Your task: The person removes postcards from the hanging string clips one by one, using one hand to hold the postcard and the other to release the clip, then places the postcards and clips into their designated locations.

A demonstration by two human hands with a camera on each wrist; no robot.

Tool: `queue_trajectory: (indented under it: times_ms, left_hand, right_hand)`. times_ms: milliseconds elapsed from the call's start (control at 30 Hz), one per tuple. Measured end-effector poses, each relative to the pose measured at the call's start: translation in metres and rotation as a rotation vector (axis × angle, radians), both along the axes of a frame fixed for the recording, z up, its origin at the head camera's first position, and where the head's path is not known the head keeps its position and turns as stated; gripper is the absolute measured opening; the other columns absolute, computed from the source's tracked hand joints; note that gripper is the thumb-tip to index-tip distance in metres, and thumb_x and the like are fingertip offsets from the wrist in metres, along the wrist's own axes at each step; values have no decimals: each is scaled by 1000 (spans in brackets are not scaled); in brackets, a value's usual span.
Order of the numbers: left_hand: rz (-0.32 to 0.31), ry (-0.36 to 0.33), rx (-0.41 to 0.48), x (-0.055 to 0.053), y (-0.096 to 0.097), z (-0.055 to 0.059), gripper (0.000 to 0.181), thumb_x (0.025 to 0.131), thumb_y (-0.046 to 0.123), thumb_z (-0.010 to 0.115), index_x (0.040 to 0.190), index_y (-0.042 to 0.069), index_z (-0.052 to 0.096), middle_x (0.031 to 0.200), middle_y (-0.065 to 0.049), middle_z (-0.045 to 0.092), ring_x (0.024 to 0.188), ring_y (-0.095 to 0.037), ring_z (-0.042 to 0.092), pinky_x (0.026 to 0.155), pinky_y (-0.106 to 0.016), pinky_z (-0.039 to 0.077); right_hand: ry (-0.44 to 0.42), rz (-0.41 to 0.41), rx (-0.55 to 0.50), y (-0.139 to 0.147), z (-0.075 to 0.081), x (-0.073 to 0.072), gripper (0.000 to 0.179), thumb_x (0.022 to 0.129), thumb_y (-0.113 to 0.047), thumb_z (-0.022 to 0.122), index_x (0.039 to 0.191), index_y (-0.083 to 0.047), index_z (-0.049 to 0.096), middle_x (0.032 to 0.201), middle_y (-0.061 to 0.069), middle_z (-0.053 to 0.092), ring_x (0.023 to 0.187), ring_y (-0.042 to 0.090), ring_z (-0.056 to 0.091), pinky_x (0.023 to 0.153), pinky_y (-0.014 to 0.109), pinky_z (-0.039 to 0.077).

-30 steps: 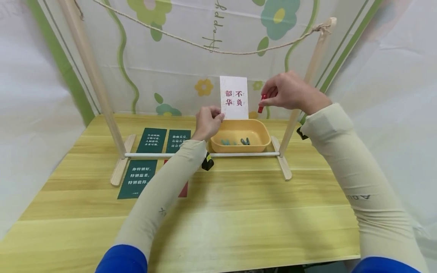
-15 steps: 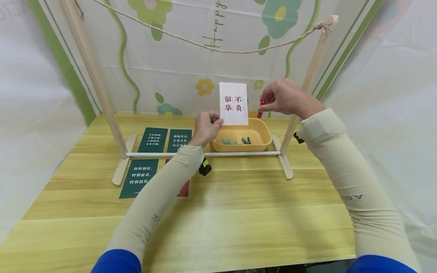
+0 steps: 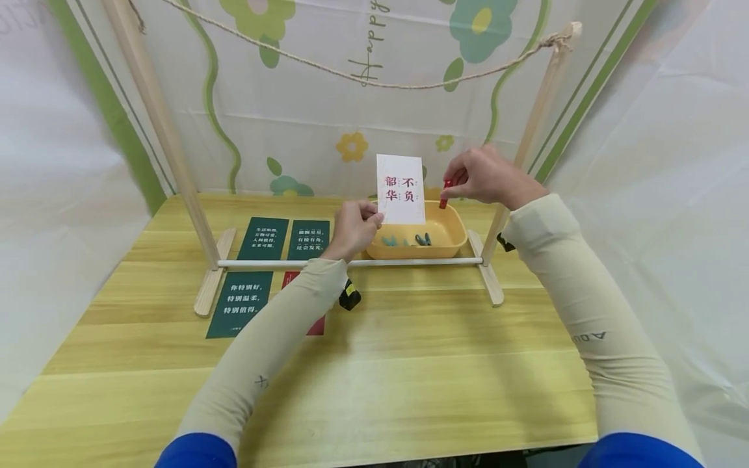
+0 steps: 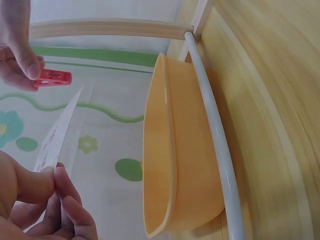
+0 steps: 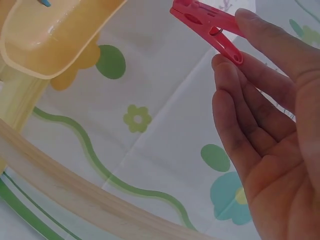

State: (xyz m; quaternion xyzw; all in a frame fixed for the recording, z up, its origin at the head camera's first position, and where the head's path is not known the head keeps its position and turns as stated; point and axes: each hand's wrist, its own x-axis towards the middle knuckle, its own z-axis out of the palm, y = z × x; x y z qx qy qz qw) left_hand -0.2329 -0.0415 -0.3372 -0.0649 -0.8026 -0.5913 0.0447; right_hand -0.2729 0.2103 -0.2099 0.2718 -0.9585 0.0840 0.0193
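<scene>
Between thumb and fingers, my left hand pinches the lower left corner of a white card with red characters. The card stands upright in front of the yellow tub's back rim. My right hand, to the right of the card, pinches a red clothespin. In the right wrist view the clothespin is held by its handle ends, its nose pointing away from the fingers. Card and clothespin are apart in the left wrist view. Several teal and dark clothespins lie in the yellow tub.
A wooden frame with a white crossbar stands on the table. A slack rope hangs between its posts, above both hands. Green cards and a red card, partly hidden by the left arm, lie at the left.
Both hands have come down a little, carrying the card and the red clothespin. The card now covers part of the tub's back rim. The grips are the same.
</scene>
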Motion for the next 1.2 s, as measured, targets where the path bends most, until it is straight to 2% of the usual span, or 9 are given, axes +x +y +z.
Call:
queue_trajectory:
  times_ms: [300,600,900,1200]
  left_hand:
    - [-11,-34,-8,5,-3,-4,14,105,10,65,111,1,73,103,-13,73,92,-24,68,72,-26,52]
    - [-32,-75,-4,20,-7,-12,12,105,11,66,110,5,74,100,-9,72,92,-25,68,69,-27,53]
    - [-37,-129,-15,31,-15,-19,12,105,11,66,112,6,74,107,-14,74,89,-21,65,71,-26,54]
    - [-28,-146,-35,41,-23,-27,9,103,12,68,108,7,74,101,-9,73,90,-21,65,73,-27,52]
  right_hand:
    - [-14,-16,-35,4,-15,-5,15,92,-16,84,99,-3,80,94,13,80,83,23,75,74,29,61]
    - [-41,-18,-49,8,-30,-12,16,91,-15,84,98,-1,79,94,14,80,84,22,75,77,32,62]
    - [-57,-19,-42,7,-37,-15,15,92,-14,83,101,-2,79,96,13,80,84,20,75,78,34,63]
    - [-114,-18,-71,5,-46,-15,10,95,-11,80,100,-4,79,96,12,81,85,20,76,78,34,63]
